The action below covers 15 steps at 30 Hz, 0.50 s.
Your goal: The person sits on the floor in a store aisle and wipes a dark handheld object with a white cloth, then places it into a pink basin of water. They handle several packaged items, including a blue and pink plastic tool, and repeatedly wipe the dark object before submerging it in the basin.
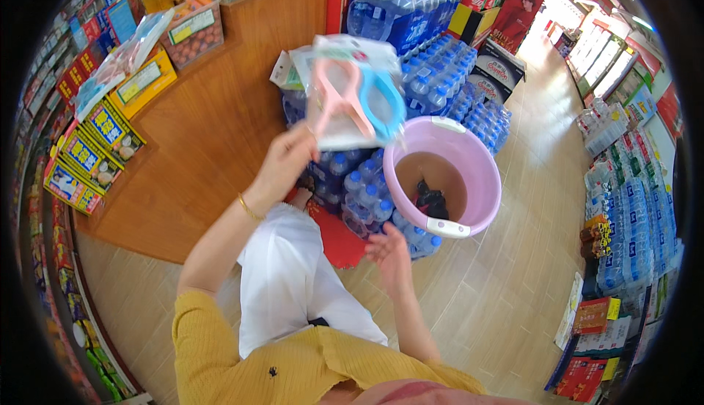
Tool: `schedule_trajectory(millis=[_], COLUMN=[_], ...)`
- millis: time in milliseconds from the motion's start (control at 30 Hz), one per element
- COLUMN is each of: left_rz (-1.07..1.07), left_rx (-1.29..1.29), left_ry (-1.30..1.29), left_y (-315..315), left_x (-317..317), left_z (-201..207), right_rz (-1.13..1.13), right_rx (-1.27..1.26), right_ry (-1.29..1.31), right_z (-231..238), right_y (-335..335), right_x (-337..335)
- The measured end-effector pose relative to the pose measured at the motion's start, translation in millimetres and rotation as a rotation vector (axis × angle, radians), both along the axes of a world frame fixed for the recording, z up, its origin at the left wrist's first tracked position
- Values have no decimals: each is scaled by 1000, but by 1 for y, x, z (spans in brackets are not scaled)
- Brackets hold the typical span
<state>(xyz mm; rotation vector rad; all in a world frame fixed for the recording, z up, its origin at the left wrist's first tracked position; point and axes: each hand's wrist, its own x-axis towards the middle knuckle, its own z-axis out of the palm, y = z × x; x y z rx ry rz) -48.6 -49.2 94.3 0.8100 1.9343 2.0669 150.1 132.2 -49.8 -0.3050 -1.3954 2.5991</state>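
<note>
My left hand [289, 157] is closed on the lower left edge of a clear plastic pack [355, 135], holding it up over the bottled water. Inside lie a pink looped piece [339, 96] and a light blue one [383, 109], each plastic-looking; I cannot tell their exact kind. My right hand [390, 252] holds nothing, its fingers apart and slightly bent. It is just below the lilac tub [484, 178], near its white grip. Murky brown water [444, 172] stands in the tub, with a dark, wet-looking item [431, 201] in it.
Shrink-wrapped bottle packs [367, 198] stand under and behind the tub. A curved wooden counter [213, 119] on the left carries yellow packets [88, 157] and clear boxes [192, 32]. Stocked shelves [631, 222] line the right side beyond the tiled floor [539, 156].
</note>
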Motion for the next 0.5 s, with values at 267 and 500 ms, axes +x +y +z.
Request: schedule_trajectory(millis=[267,500], left_rz=[-231,-150], left_rx=[-91,-161], left_ry=[123,437], left_y=[3,-3], left_x=[119,157], left_z=[-74,-81], right_rz=[-148,-267], right_rx=[-51,42], right_ry=[135,159], right_z=[70,60], right_y=[-1,-13], right_x=[12,50])
